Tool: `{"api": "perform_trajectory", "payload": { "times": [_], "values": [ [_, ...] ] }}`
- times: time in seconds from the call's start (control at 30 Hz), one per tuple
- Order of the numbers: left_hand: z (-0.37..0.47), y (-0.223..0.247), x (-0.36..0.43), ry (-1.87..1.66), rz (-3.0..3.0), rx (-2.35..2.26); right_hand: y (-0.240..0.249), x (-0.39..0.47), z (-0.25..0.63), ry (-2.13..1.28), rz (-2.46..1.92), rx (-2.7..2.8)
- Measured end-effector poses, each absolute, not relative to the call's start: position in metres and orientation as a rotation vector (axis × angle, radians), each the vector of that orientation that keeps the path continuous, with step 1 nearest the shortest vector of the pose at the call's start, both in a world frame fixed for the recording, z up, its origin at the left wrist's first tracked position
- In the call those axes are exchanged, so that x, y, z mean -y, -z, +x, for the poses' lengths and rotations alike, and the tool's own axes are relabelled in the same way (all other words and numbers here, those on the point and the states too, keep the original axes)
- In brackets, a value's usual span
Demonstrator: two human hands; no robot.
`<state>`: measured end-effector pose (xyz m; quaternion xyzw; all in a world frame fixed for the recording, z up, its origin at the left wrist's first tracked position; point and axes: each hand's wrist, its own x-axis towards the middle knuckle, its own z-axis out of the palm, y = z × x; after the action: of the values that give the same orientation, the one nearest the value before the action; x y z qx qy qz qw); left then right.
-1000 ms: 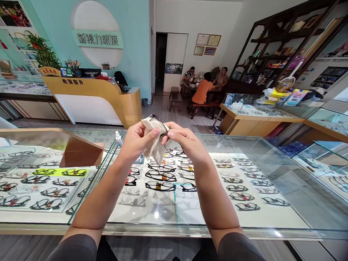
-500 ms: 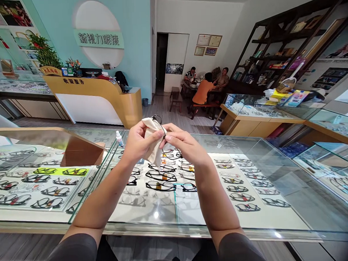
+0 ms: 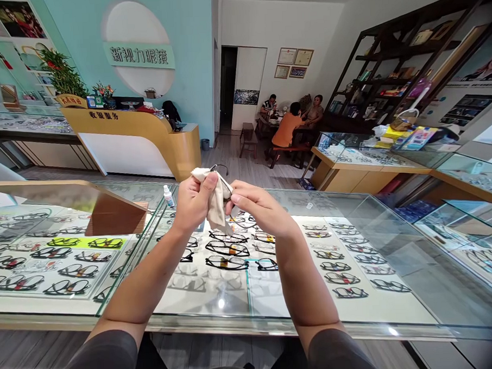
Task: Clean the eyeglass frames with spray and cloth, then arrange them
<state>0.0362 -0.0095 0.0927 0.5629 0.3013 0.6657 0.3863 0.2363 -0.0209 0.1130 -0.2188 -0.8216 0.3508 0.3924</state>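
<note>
Above the glass display counter, my left hand (image 3: 195,200) is closed on a cream cleaning cloth (image 3: 217,205), its thumb pressing the cloth against a pair of eyeglasses (image 3: 224,181). My right hand (image 3: 257,206) pinches the glasses from the other side. A dark, thin part of the frame runs between the two hands; the lenses are mostly covered by cloth and fingers. Beyond my left hand, a small white spray bottle (image 3: 169,196) stands on the glass top.
Rows of eyeglasses (image 3: 227,262) lie inside the glass counter (image 3: 202,311) under my arms. A wood-framed mirror or panel (image 3: 117,212) leans at the left. Farther off stand a cashier desk (image 3: 134,140), more showcases (image 3: 352,180) and several seated people (image 3: 287,128).
My left thumb has shifted up and left along the glasses with the cloth. The glasses have turned, so more of the frame shows between my hands. My right hand stays nearly in place.
</note>
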Motion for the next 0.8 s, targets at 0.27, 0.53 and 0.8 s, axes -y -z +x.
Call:
{"api": "perform_trajectory", "payload": {
  "times": [0.27, 0.53, 0.8],
  "values": [
    [0.015, -0.096, -0.001, -1.423, 1.485, -0.666, -0.113, 0.017, 0.243, -0.965, -0.573, 1.966],
    [0.018, -0.099, 0.003, -1.372, 1.548, -0.581, -0.112, 0.016, 0.243, -1.035, -0.542, 1.915],
    [0.031, -0.093, 0.007, -1.482, 1.545, -0.588, -0.109, 0.015, 0.241, -1.032, -0.523, 1.93]
  ]
}}
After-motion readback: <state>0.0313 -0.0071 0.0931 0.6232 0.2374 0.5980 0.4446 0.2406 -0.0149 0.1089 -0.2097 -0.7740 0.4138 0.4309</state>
